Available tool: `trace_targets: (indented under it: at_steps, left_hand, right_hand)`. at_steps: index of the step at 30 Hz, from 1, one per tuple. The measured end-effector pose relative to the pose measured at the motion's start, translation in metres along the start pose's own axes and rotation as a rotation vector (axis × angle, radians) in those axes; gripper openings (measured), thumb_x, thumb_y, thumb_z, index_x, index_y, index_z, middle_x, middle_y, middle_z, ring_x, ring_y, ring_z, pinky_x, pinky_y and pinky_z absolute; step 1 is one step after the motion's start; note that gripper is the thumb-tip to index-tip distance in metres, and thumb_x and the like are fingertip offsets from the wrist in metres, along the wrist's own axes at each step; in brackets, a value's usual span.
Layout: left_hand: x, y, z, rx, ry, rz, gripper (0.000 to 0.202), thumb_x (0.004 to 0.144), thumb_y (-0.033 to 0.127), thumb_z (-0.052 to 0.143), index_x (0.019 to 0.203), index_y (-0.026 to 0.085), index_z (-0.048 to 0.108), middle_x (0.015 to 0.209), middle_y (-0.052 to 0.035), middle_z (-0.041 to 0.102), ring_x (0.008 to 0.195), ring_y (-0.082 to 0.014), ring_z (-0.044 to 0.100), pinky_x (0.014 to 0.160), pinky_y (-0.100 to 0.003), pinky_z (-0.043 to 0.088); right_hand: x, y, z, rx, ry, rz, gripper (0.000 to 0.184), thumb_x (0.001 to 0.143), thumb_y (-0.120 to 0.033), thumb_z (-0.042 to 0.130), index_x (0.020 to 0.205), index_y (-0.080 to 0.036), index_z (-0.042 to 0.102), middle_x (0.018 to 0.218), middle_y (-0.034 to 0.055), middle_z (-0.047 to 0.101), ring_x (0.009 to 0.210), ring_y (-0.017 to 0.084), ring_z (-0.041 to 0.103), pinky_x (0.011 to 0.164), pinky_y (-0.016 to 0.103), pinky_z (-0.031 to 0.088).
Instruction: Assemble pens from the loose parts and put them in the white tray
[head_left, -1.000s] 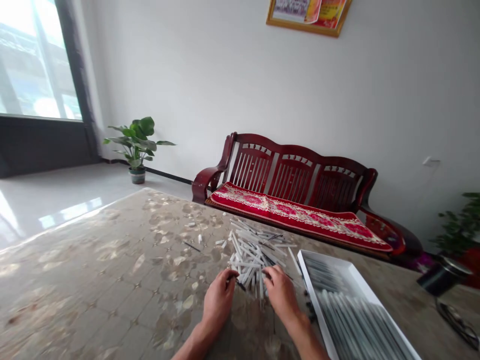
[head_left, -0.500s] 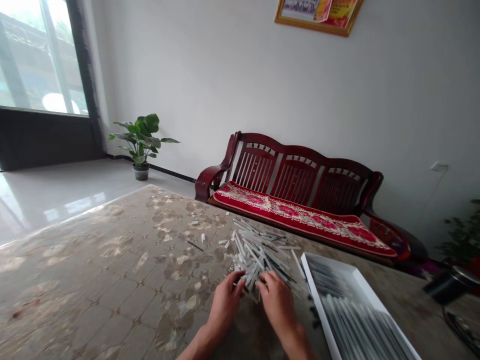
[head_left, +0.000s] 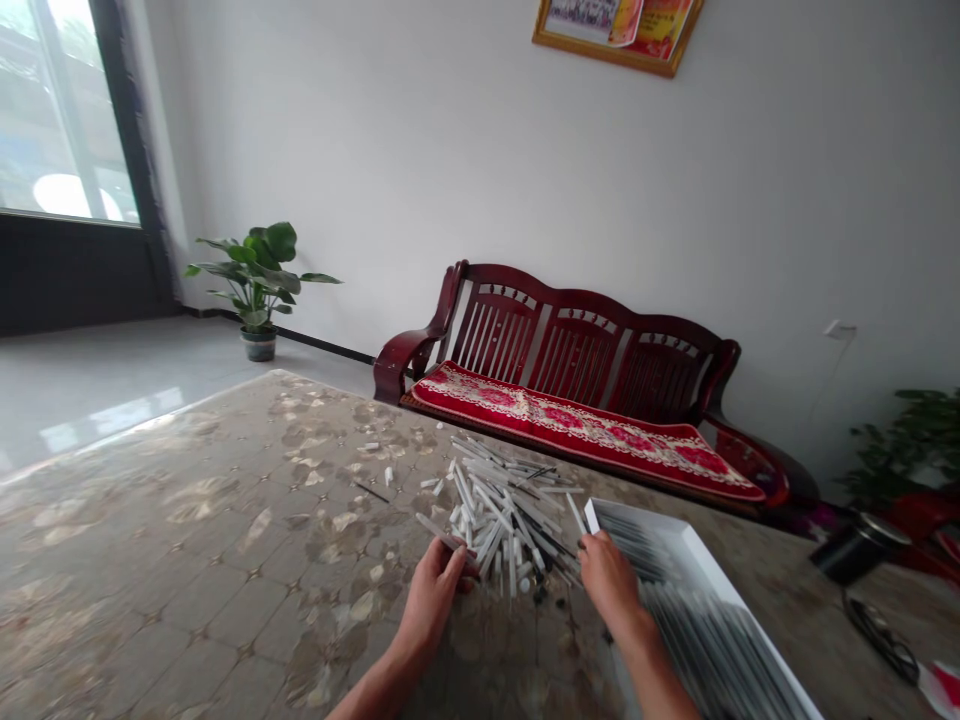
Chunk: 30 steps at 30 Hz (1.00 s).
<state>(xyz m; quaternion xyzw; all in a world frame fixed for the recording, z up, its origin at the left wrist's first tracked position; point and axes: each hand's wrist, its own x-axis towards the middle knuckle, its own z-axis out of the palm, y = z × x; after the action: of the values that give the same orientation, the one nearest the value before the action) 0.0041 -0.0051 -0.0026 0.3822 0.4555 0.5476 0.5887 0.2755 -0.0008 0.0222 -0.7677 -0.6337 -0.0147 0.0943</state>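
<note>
Patterned cloth covered the table (head_left: 187, 580), seen from the head camera, with a shallow white box (head_left: 709, 560) as its landmark; dark wooden bench (head_left: 585, 345) and red runner (head_left: 570, 415) stood beyond the box, a black cup (head_left: 855, 550) to its right, a potted plant (head_left: 259, 275) far off to its left; slender greyish rods (head_left: 720, 640) lay side by side inside it. Just left of the box spread a loose pile of white tubes (head_left: 487, 510) mixed with dark pieces; farther left of the box, the left hand (head_left: 435, 578) pinched a translucent tube (head_left: 435, 527) between thumb and fingers, at the pile's near-left edge; the right hand (head_left: 609, 578) was at the box's left edge, fingers partly curled, and whether they gripped anything could not be told.
</note>
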Motion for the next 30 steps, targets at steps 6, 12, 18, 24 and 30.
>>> trace_targets:
  at_steps: [6,12,18,24,30]
  left_hand:
    - [0.001,0.002,0.001,-0.028,0.03,-0.017,0.037,0.067,0.053,0.066,0.079,0.019,0.059,0.075,-0.0026,0.069,0.067,-0.0203,0.067,0.054,-0.028,0.05]
    - [-0.002,0.005,0.0,-0.092,0.051,-0.056,0.039,0.067,0.053,0.07,0.082,0.018,0.06,0.078,-0.0027,0.07,0.07,-0.019,0.068,0.059,-0.028,0.052]
    - [-0.002,0.004,0.0,-0.397,0.081,-0.167,0.036,0.065,0.042,0.08,0.082,0.018,0.059,0.076,-0.0018,0.071,0.074,-0.0186,0.072,0.07,-0.029,0.058]
    - [-0.003,0.008,0.001,-0.554,0.105,-0.23,0.02,0.076,0.024,0.076,0.078,0.017,0.058,0.076,-0.0038,0.07,0.077,-0.0202,0.075,0.076,-0.032,0.061]
    - [-0.004,0.013,0.001,-0.549,0.097,-0.238,0.017,0.078,0.023,0.074,0.077,0.017,0.058,0.076,-0.0035,0.07,0.078,-0.0201,0.075,0.072,-0.03,0.061]
  right_hand:
    - [0.001,0.008,0.011,-0.076,-0.023,-0.026,0.012,0.093,-0.015,0.054,0.09,-0.015,0.066,0.09,0.0074,0.068,0.08,0.015,0.066,0.071,0.027,0.05]
    - [-0.005,0.002,0.007,-0.124,0.024,-0.055,0.023,0.085,-0.002,0.048,0.087,-0.019,0.064,0.086,0.0101,0.072,0.077,0.02,0.07,0.06,0.025,0.044]
    - [-0.034,-0.028,-0.013,-0.051,0.054,-0.164,0.014,0.092,-0.014,0.049,0.095,-0.021,0.061,0.089,0.0065,0.072,0.083,0.021,0.07,0.063,0.026,0.042]
    - [-0.07,-0.067,-0.014,0.179,0.036,-0.276,0.016,0.088,-0.009,0.053,0.087,-0.024,0.06,0.09,0.0005,0.069,0.087,0.017,0.066,0.074,0.025,0.042]
    - [-0.078,-0.081,-0.007,0.266,0.046,-0.308,0.02,0.084,-0.005,0.053,0.086,-0.023,0.062,0.089,0.0022,0.069,0.086,0.018,0.065,0.075,0.026,0.043]
